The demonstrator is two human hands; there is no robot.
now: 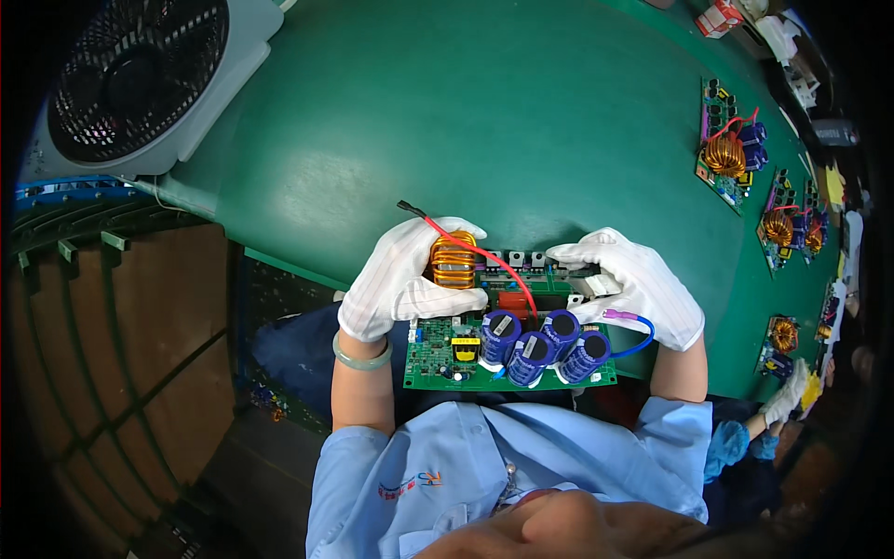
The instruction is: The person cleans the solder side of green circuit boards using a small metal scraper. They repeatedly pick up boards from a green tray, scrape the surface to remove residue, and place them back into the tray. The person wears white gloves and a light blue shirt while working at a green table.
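A green circuit board (430,347) is held between my two white-gloved hands at the table's near edge. My left hand (391,279) closes on its left end, with fingers and thumb around a copper-wound coil (453,264). My right hand (647,289) grips the right end, its thumb and fingers by the small metal-tabbed parts. Several dark blue cylindrical capacitors (531,359) stand along the board's near side. A red wire (492,255) arches over the coil, its black tip beyond my left hand. From the right side loops a blue wire (644,343) with a purple connector.
Green matting (447,121) covers the table. A grey fan (140,79) sits at the far left. Similar boards (724,154) lie along the right, where another person's gloved hand (787,396) shows. Brown panels in a green rack (140,326) stand left of the table.
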